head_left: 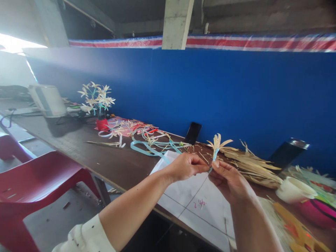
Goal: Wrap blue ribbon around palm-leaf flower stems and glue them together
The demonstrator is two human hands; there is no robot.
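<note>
Both hands busy, out front over the table. R hand [229, 176] has a cream flower of thin, strip-like petals [217, 142] pinched thumb-to-finger by its slim light-blue stem [215, 154], petals up, prob. so nothing crushes them. L hand [187, 167] is pinching too, looks to be on the lower stem, tho fingertips hide most of that spot. Gripping close together like this likely steadies the thin stem.

Below: a white sheet with dark lines and pink scribbles [196, 192], handy as a pale work surface, I'd say, running to abt the table's front edge. Just behind R hand, a heap of flat, tan, dry leaf-like strips [252, 168], in easy reach; behind L hand, a tangle of light-blue ribbon [141, 147], same logic.

Room check: straight back, a black phone [193, 133] leans near the tall blue panel [249, 94], so depth's limited. R side's tight: white cup [295, 190] + dark bottle w/ shiny cap [287, 152] beyond the strips. Most room's to the L, along the dark brown tabletop [70, 147], up to the red pot of pale flowers [102, 124]. Overhead, nothing near the petals. Front edge is close under the forearms; red plastic chair [42, 178] sits off L.
</note>
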